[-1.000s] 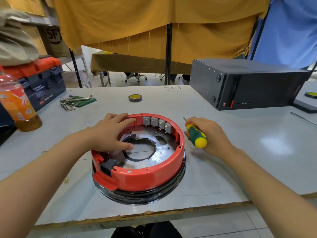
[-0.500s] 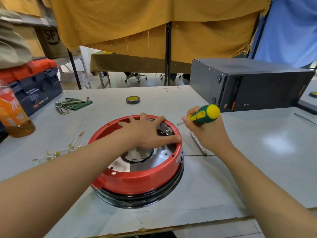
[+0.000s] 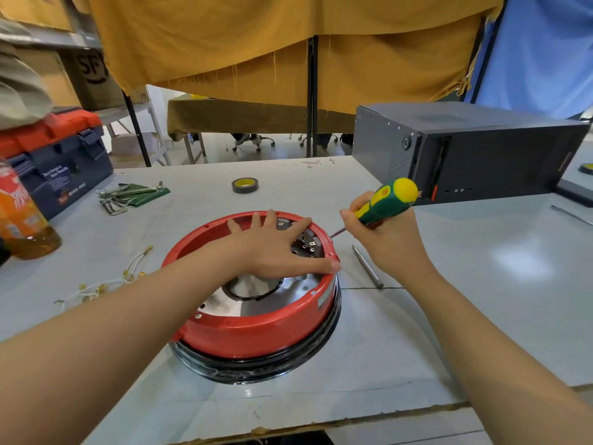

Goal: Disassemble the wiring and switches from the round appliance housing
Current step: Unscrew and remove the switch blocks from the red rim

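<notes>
So the red housing [image 3: 256, 329] is sitting near the front edge of the table [image 3: 481, 316], open side up, with the switches [image 3: 305, 244] tucked against the inside of the far-right wall. Left hand [image 3: 272, 248] is spread flat across the opening, fingers straight and reaching to the far rim, thumb pressed on the rim at the right. It isn't gripping anything, just pinning the thing down. Right hand [image 3: 382, 232] is curled tight around a green and yellow screwdriver [image 3: 385, 202], with the tip angled down at the outside of the rim right by the switches.

What worries me: that tip is very close to the left thumb and index finger. If it slips off a screw or clip, I'd guess it goes straight into the hand. Also the housing is only held by palm pressure, so a hard pry could make it skate on the smooth table. Can't tell if the tip is actually seated in anything.

A loose metal bit [image 3: 367, 266] lies just right of the housing, and pulled wires [image 3: 106, 284] off to the left.
</notes>
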`<state>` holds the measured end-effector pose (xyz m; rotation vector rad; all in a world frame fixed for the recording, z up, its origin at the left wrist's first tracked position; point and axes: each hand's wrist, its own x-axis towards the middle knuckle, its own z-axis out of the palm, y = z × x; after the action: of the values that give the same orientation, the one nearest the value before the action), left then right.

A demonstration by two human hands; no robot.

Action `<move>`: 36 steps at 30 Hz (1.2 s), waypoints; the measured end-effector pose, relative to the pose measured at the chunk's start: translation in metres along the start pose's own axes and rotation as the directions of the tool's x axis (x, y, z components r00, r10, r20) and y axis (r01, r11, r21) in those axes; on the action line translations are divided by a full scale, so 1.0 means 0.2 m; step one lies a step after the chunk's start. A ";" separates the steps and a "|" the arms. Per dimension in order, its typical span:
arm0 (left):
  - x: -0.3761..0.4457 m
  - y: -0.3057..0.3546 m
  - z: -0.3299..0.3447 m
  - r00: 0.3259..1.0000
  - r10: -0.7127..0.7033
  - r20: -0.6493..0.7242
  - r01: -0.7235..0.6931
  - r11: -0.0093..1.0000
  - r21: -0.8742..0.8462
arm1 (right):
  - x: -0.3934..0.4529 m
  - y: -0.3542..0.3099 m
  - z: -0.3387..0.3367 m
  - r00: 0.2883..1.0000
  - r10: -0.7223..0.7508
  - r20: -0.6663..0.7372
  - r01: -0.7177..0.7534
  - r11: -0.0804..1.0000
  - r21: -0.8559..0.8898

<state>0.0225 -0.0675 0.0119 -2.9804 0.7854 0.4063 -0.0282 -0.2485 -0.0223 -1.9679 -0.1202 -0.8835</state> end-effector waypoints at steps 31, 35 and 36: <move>-0.09 -0.19 0.02 0.937 0.212 -0.277 -0.267 0.947 -0.180 | -0.06 0.07 -0.06 0.772 0.221 0.596 0.317 0.680 -0.662; -0.24 -0.36 -0.01 0.930 0.244 -0.273 -0.309 0.924 -0.227 | -0.05 -0.05 -0.07 0.868 0.086 0.489 0.272 0.743 -0.612; -0.27 -0.41 -0.01 0.934 0.226 -0.275 -0.296 0.922 -0.250 | -0.05 -0.09 -0.06 0.891 0.026 0.454 0.270 0.773 -0.574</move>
<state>0.0171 0.0307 0.0244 -3.2439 1.2647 0.1753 -0.0503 -0.2453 -0.0120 -2.8110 -0.2469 -0.5735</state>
